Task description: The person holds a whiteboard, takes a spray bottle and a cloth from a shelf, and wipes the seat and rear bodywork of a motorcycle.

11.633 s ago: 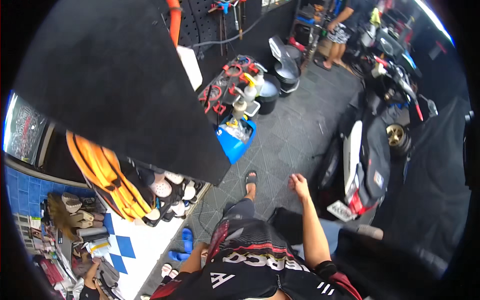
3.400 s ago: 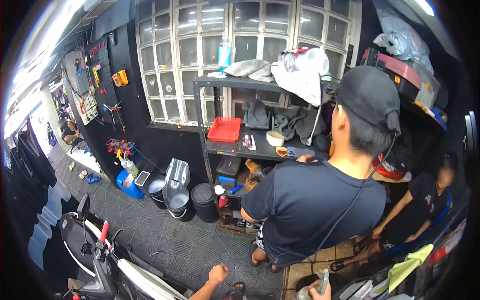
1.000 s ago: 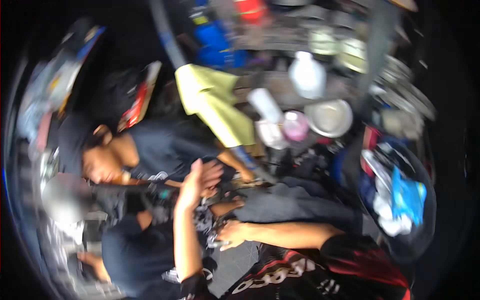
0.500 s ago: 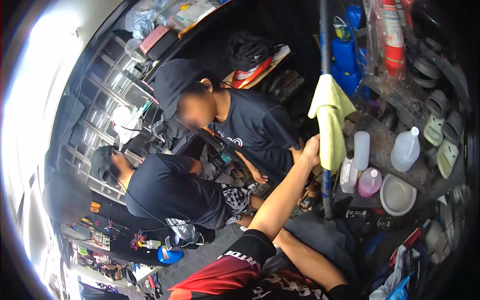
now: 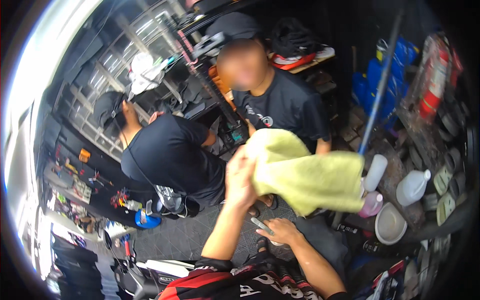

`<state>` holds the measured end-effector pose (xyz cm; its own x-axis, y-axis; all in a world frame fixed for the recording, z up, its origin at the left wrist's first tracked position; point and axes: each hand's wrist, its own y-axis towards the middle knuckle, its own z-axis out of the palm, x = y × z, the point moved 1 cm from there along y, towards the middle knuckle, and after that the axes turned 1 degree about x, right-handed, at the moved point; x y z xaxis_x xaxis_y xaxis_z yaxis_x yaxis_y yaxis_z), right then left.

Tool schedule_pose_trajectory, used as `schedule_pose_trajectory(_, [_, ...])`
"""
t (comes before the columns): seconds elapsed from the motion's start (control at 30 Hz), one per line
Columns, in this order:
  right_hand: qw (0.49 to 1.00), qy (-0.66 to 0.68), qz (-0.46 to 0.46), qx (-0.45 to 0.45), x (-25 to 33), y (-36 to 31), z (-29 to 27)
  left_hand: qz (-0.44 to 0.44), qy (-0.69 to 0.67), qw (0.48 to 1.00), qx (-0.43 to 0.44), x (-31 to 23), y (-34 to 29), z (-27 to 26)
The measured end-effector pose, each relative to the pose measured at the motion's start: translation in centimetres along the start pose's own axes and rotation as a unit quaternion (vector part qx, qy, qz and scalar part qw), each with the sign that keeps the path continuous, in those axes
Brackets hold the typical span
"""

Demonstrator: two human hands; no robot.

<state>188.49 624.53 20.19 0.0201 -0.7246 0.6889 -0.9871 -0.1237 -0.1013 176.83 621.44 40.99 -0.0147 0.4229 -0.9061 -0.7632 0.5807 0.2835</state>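
Raised in front of me, my left hand (image 5: pixel 241 179) grips a yellow cloth (image 5: pixel 305 175) by its left end. The cloth stretches out to the right, blurred by motion, and covers part of a co-worker's body. Lower down, close to my body, my right hand (image 5: pixel 281 232) is closed around a slim grey object (image 5: pixel 262 226). One end sticks out toward the left; its kind is not clear. Behind the cloth stands the co-worker in a black shirt (image 5: pixel 295 107) and dark cap.
A second person in a dark shirt (image 5: pixel 170 145) bends over at the left. On the right are a metal pole (image 5: pixel 381 92), a white jug (image 5: pixel 413 188), a pink bottle (image 5: pixel 371 205), a pale basin (image 5: pixel 391 223) and a fire extinguisher (image 5: pixel 434 87). A motorcycle (image 5: pixel 142 275) is at lower left.
The yellow cloth has come off the pole and moved left and nearer in my left hand. My right hand now shows with the grey object. The view has shifted.
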Motion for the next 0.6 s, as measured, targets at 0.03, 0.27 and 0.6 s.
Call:
schedule_pose_trajectory(0.03, [1.000, -0.008, 0.025, 0.010, -0.5, 0.0, 0.4, 0.034, -0.023, 0.999, -0.016, -2.6, -0.8, -2.4])
schedule_pose_trajectory(0.27, [0.992, -0.125, -0.019, 0.000, 2.2, 0.4, 0.6, -0.090, 0.262, 0.961, -0.004, -16.4, -12.4, -25.0])
schedule_pose_trajectory(0.6, [0.999, -0.013, -0.034, -0.002, 14.2, 12.2, 4.4, -0.258, 0.458, 0.849, -0.056, -4.9, -21.1, -41.8])
